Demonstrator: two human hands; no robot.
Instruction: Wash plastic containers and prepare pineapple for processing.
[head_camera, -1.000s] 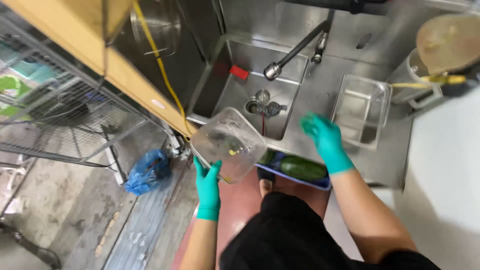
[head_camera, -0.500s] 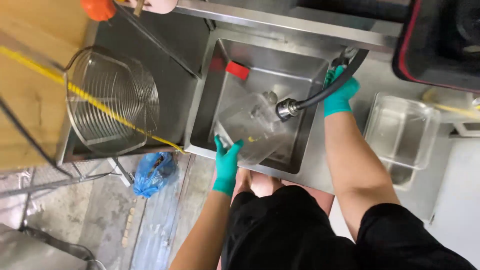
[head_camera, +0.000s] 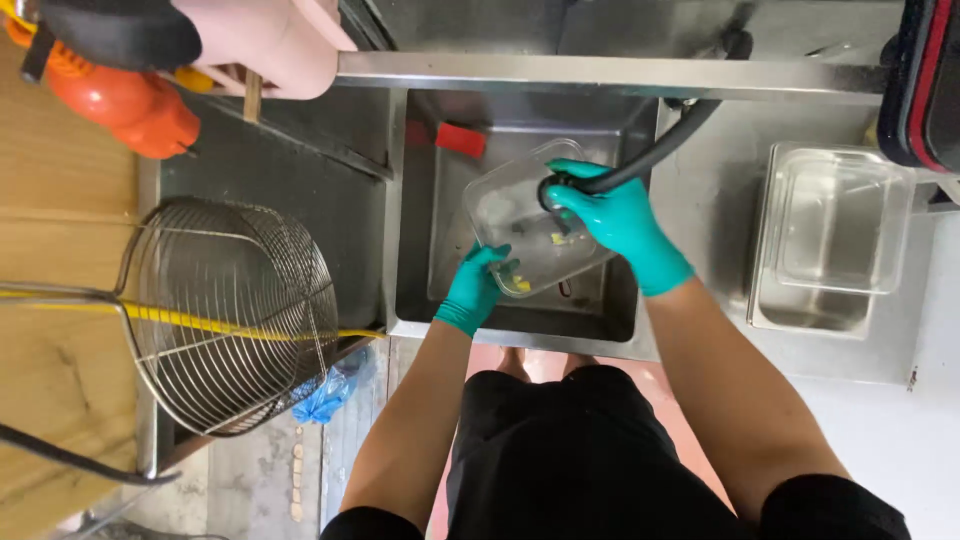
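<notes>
A round wire strainer basket (head_camera: 235, 315) hangs at left, thin and springy. Over the steel sink (head_camera: 420, 200), the left hand (head_camera: 475, 288) pinches the near rim of a clear, smooth plastic container (head_camera: 525, 225); wet gloves could let it slip. The right hand (head_camera: 620, 215) wraps the black flexible faucet hose (head_camera: 655, 150), whose spray may splash. Another clear tub (head_camera: 835, 230) sits right.

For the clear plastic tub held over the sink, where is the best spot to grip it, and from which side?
Probably the near rim of the clear tub, from the person's side, where the left hand holds it now. The tub tilts with its open side up and is wide with thin walls, so its edge is the easiest part to pinch. The right hand holds the hose nozzle at the far end.
</notes>
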